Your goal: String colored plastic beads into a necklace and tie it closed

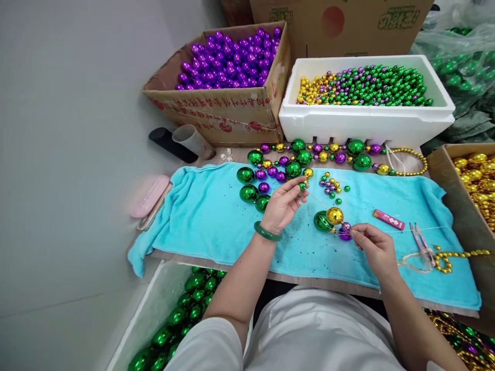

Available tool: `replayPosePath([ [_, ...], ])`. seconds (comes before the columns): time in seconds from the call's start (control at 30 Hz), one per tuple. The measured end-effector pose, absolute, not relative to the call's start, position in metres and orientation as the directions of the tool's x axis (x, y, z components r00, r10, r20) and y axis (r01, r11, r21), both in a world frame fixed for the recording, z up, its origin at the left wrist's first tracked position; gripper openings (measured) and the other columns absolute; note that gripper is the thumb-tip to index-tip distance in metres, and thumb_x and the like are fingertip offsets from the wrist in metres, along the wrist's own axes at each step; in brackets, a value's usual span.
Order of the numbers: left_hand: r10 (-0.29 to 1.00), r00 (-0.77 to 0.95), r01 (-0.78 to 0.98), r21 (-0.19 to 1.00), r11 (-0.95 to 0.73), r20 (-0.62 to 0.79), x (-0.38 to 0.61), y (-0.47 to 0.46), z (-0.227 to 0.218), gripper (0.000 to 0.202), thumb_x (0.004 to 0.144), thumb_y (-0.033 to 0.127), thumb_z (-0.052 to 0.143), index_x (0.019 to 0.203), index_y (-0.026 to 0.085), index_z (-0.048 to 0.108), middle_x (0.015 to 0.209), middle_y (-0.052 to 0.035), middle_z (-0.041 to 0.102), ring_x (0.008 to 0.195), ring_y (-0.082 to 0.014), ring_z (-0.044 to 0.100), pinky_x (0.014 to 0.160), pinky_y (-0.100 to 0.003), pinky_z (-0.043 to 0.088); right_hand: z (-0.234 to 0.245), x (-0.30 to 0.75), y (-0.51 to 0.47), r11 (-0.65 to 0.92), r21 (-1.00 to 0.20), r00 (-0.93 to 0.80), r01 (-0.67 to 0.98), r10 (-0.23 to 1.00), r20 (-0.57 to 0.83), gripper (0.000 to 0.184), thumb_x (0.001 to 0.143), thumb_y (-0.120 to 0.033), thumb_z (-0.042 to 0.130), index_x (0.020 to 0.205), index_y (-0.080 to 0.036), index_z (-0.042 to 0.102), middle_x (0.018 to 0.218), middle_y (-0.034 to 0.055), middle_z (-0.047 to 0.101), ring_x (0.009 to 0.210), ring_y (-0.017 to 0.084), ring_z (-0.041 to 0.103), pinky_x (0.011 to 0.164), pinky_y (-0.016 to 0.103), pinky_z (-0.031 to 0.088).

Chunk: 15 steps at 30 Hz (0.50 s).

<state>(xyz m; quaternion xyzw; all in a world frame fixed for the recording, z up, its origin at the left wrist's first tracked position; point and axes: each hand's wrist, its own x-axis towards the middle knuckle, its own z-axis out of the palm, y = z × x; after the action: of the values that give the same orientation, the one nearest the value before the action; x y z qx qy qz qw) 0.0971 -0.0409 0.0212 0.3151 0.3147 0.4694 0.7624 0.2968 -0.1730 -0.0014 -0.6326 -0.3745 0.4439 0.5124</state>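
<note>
My left hand [283,207], with a green bangle [267,231] on its wrist, is raised over the turquoise towel [216,232], pinching a small green bead [302,187]. A thin clear thread [317,199] runs from there down to a cluster on the towel: a gold bead [335,215], a large green bead [322,221] and purple beads [345,233]. Beside that cluster, the thumb and forefinger of my right hand [374,250] are closed on the thread. Loose large green beads [247,194] and small mixed beads [329,184] lie farther back.
A finished-looking bead string [356,148] stretches along the back. Behind stand a carton [216,111] of purple beads and a white foam box [363,121] of mixed beads. Small scissors-like tweezers [421,242], a pink packet [389,219] and a gold bead chain [460,254] lie right.
</note>
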Motion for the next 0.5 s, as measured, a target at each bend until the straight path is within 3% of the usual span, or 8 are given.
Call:
replayPosePath([
  [0.2,0.951,0.294,-0.442,0.869,0.221,-0.092,0.092,-0.04,0.019,0.031,0.073,0.023,0.071,0.103,0.02,0.07,0.097,-0.003,0.067,0.076,-0.0087,0.062,0.068,-0.022,0.048,0.0,0.295,-0.174,-0.222,-0.973,0.327,0.057,0.925,-0.192,0.019,0.072,-0.036,0.067,0.07,-0.017,0.067,0.053,-0.0021,0.049,0.05,0.01,0.038,0.046,0.024,0.03],
  [0.33,0.949,0.31,-0.286,0.957,0.039,0.054,0.094,-0.046,0.019,0.057,0.073,0.019,0.071,0.128,0.026,0.055,0.098,-0.0014,0.065,0.082,-0.0098,0.059,0.074,-0.024,0.048,-0.002,0.294,-0.174,-0.234,-0.969,0.309,0.075,0.93,-0.2,0.02,0.072,-0.037,0.067,0.071,-0.017,0.066,0.054,-0.0021,0.05,0.05,0.01,0.038,0.046,0.023,0.03],
  [0.43,0.883,0.46,-0.082,0.995,-0.065,0.096,0.09,-0.048,0.027,0.068,0.076,0.023,0.07,0.137,0.026,0.043,0.097,-0.0029,0.065,0.088,-0.0132,0.059,0.08,-0.028,0.049,-0.005,0.293,-0.17,-0.24,-0.97,0.277,0.039,0.935,-0.22,0.022,0.073,-0.039,0.068,0.072,-0.017,0.065,0.054,-0.0025,0.049,0.05,0.01,0.04,0.047,0.023,0.032],
  [0.5,0.879,0.457,0.172,0.957,-0.233,0.132,0.08,-0.041,0.035,0.05,0.08,0.03,0.066,0.128,0.024,0.054,0.103,-0.0057,0.065,0.092,-0.0165,0.059,0.084,-0.032,0.048,-0.007,0.292,-0.169,-0.242,-0.97,0.265,-0.016,0.934,-0.238,0.023,0.073,-0.04,0.068,0.072,-0.017,0.064,0.055,-0.0025,0.049,0.051,0.01,0.041,0.048,0.023,0.033],
])
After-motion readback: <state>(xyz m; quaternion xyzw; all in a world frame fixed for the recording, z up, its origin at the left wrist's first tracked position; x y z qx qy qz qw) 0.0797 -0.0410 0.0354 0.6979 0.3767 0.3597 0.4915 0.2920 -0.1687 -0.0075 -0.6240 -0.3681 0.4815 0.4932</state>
